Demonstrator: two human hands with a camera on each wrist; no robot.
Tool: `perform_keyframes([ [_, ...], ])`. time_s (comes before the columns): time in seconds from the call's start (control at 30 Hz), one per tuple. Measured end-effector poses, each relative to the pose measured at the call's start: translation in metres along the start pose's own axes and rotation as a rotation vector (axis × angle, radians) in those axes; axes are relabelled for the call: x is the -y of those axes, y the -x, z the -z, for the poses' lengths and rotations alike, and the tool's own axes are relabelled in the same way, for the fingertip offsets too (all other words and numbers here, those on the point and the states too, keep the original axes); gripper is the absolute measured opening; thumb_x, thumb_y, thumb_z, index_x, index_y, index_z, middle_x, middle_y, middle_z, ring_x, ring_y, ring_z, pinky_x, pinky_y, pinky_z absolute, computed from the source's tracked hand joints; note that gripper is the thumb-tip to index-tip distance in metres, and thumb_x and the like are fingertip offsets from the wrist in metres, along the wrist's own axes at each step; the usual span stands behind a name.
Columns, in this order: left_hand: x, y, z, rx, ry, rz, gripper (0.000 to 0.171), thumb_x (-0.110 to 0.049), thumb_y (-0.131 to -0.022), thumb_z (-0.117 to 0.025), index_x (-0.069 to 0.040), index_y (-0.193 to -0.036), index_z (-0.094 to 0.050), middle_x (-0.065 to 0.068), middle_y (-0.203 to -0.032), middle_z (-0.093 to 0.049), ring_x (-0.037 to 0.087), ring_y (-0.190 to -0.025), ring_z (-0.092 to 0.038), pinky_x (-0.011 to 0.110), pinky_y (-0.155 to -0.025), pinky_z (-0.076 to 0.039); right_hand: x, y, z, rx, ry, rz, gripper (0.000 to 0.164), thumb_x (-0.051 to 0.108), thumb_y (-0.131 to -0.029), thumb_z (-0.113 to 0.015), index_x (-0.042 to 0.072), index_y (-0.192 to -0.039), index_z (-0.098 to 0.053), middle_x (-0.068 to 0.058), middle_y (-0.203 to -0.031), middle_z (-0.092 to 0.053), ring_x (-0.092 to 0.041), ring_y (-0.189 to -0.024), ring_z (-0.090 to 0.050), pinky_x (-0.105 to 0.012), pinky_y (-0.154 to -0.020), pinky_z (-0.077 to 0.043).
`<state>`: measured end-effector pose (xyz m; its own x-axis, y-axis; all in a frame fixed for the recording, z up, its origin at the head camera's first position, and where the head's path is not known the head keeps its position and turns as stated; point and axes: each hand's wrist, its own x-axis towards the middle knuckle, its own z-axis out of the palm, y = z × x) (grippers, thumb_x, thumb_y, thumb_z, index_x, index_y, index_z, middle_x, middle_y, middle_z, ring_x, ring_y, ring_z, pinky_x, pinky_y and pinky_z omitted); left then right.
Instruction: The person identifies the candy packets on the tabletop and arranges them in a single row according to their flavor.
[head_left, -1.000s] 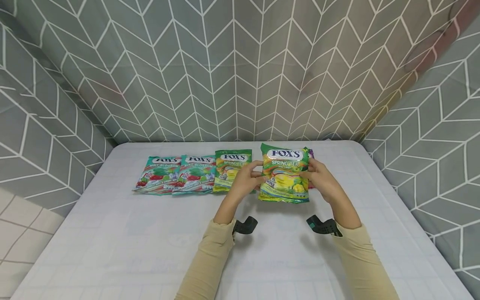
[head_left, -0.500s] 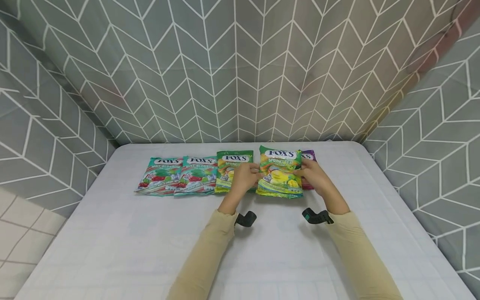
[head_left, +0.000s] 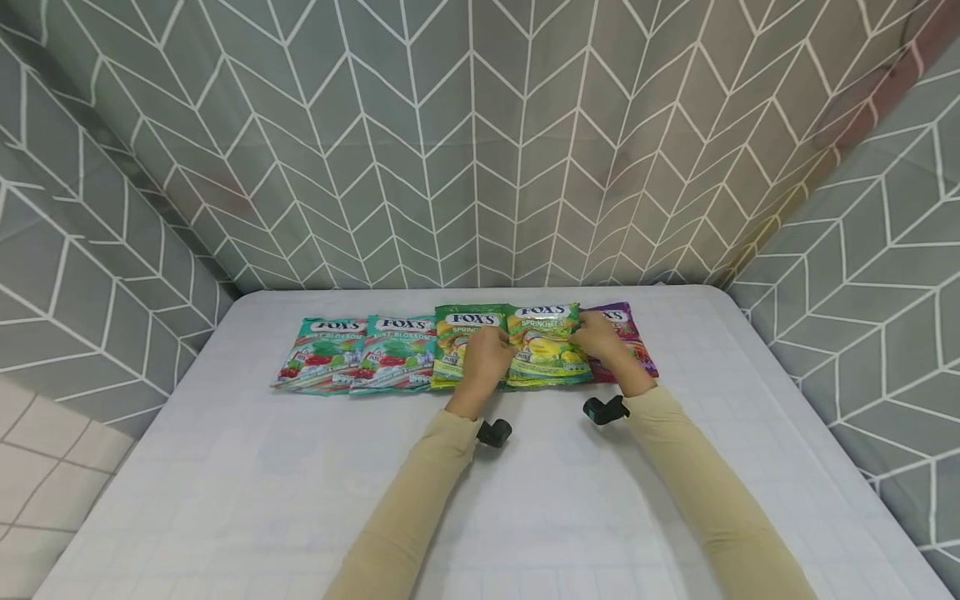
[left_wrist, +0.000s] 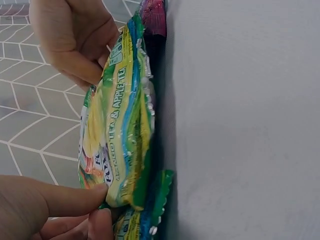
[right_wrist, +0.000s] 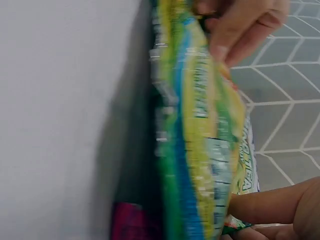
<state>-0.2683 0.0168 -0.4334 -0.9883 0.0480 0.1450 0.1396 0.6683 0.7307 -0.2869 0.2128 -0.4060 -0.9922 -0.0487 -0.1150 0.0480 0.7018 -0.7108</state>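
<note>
My left hand [head_left: 486,360] pinches the left edge of a green and yellow Fox's Spring Tea candy bag [head_left: 547,346], thumb on its front in the left wrist view. On the bag's other edge my right hand [head_left: 598,335] pinches it too, the thumb [right_wrist: 265,204] along its front. The bag lies back at the end of the row, overlapping a purple candy bag [head_left: 630,342] on its right. Another Spring Tea bag [head_left: 457,321] sits directly to its left, partly hidden behind my left hand.
Two teal Mint Blossom candy bags [head_left: 318,354] lie side by side at the row's left. All rest on a white-covered table [head_left: 300,483]. A grey curtain [head_left: 480,150] with white zigzag lines stands behind the table. Each wrist carries a small black camera [head_left: 493,433].
Both hands have carried the Spring Tea bag leftward and down into the row, beside the other Spring Tea bag. More of the purple bag shows now.
</note>
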Motion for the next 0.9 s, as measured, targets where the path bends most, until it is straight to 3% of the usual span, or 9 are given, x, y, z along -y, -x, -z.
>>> perform_keyframes([
  [0.17, 0.0, 0.003, -0.002, -0.013, -0.033, -0.015, 0.021, -0.008, -0.089, -0.069, 0.007, -0.105, -0.069, 0.013, -0.078, -0.069, 0.014, -0.057, -0.059, 0.026, -0.051, -0.046, -0.002, 0.0, -0.005, -0.05, 0.088, 0.027, 0.044, 0.002, -0.089, -0.059, -0.02, -0.125, -0.049, -0.033, -0.115, -0.058, -0.034, -0.092, -0.054, -0.044, -0.082, -0.048],
  [0.27, -0.004, 0.005, 0.0, 0.007, -0.055, -0.011, 0.017, -0.005, -0.092, -0.063, 0.008, -0.102, -0.067, 0.014, -0.076, -0.066, 0.016, -0.055, -0.055, 0.027, -0.048, -0.043, -0.001, 0.001, -0.009, -0.094, 0.124, 0.035, 0.038, 0.005, -0.09, -0.062, -0.018, -0.119, -0.054, -0.029, -0.107, -0.061, -0.032, -0.087, -0.054, -0.042, -0.078, -0.048],
  [0.37, -0.008, 0.006, -0.001, 0.026, -0.118, -0.01, 0.019, -0.003, -0.093, -0.059, 0.01, -0.105, -0.063, 0.02, -0.091, -0.064, 0.022, -0.063, -0.059, 0.03, -0.049, -0.045, 0.0, 0.003, -0.012, -0.126, 0.148, 0.023, 0.031, 0.008, -0.091, -0.064, -0.015, -0.111, -0.058, -0.025, -0.098, -0.062, -0.029, -0.082, -0.054, -0.04, -0.072, -0.048],
  [0.43, -0.01, 0.006, -0.002, 0.031, -0.163, -0.022, 0.026, -0.001, -0.093, -0.057, 0.01, -0.116, -0.06, 0.024, -0.107, -0.059, 0.023, -0.066, -0.059, 0.031, -0.05, -0.047, 0.001, 0.005, -0.014, -0.137, 0.161, 0.008, 0.033, 0.011, -0.092, -0.064, -0.014, -0.112, -0.057, -0.025, -0.099, -0.061, -0.029, -0.082, -0.054, -0.04, -0.073, -0.048],
  [0.53, -0.013, 0.007, -0.005, 0.038, -0.244, -0.075, 0.043, 0.001, -0.092, -0.058, -0.001, -0.135, -0.053, 0.025, -0.122, -0.049, 0.02, -0.062, -0.056, 0.028, -0.046, -0.045, 0.003, 0.007, -0.016, -0.153, 0.178, -0.007, 0.043, 0.015, -0.093, -0.065, -0.014, -0.121, -0.053, -0.028, -0.107, -0.061, -0.033, -0.089, -0.057, -0.044, -0.078, -0.048],
  [0.7, -0.016, 0.01, -0.01, 0.054, -0.339, -0.127, 0.05, 0.001, -0.09, -0.062, -0.018, -0.136, -0.058, 0.021, -0.124, -0.049, 0.017, -0.06, -0.05, 0.026, -0.039, -0.039, 0.004, 0.007, -0.02, -0.19, 0.246, 0.013, 0.058, 0.017, -0.092, -0.066, -0.005, -0.14, -0.042, -0.029, -0.129, -0.053, -0.041, -0.112, -0.055, -0.052, -0.088, -0.045],
  [0.9, -0.017, 0.012, -0.015, 0.046, -0.436, -0.141, 0.04, -0.008, -0.096, -0.057, -0.019, -0.134, -0.06, 0.02, -0.126, -0.05, 0.024, -0.082, -0.06, 0.032, -0.047, -0.049, 0.005, 0.007, -0.024, -0.201, 0.384, 0.016, 0.053, 0.02, -0.092, -0.067, 0.007, -0.141, -0.049, -0.026, -0.122, -0.055, -0.039, -0.102, -0.058, -0.052, -0.075, -0.05],
])
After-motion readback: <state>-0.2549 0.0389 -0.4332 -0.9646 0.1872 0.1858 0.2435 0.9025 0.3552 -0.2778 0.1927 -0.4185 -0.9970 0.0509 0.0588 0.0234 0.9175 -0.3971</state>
